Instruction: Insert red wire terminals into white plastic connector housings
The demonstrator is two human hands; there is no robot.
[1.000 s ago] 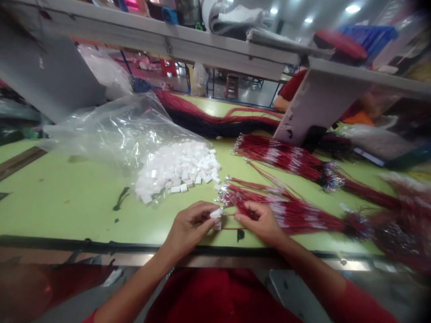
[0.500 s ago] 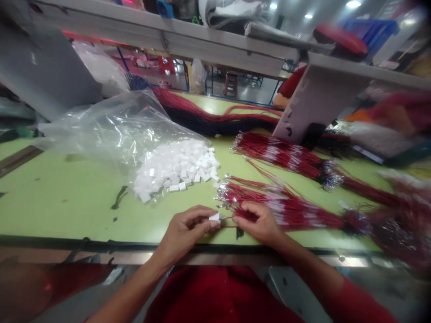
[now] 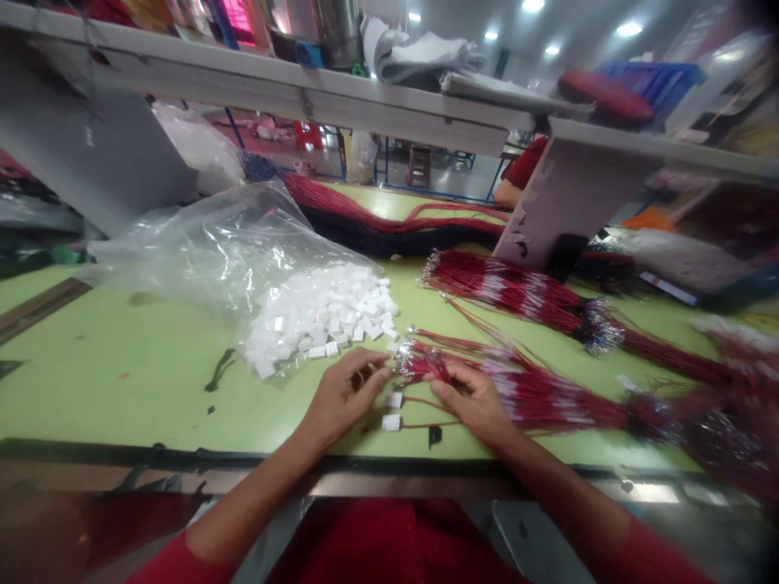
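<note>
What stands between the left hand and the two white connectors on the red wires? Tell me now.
Nothing visible does. The two white connectors lie on the green workbench, on red wires, right beside the left hand.

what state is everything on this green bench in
left hand, fingers curled, beside the connector pile
right hand, resting on the wires
red wire bundle with silver terminals, loose, fanned out under the right hand
two white plastic connectors, fitted on red wires, lying on the bench
heap of white plastic connectors, loose
clear plastic bag, crumpled
</note>
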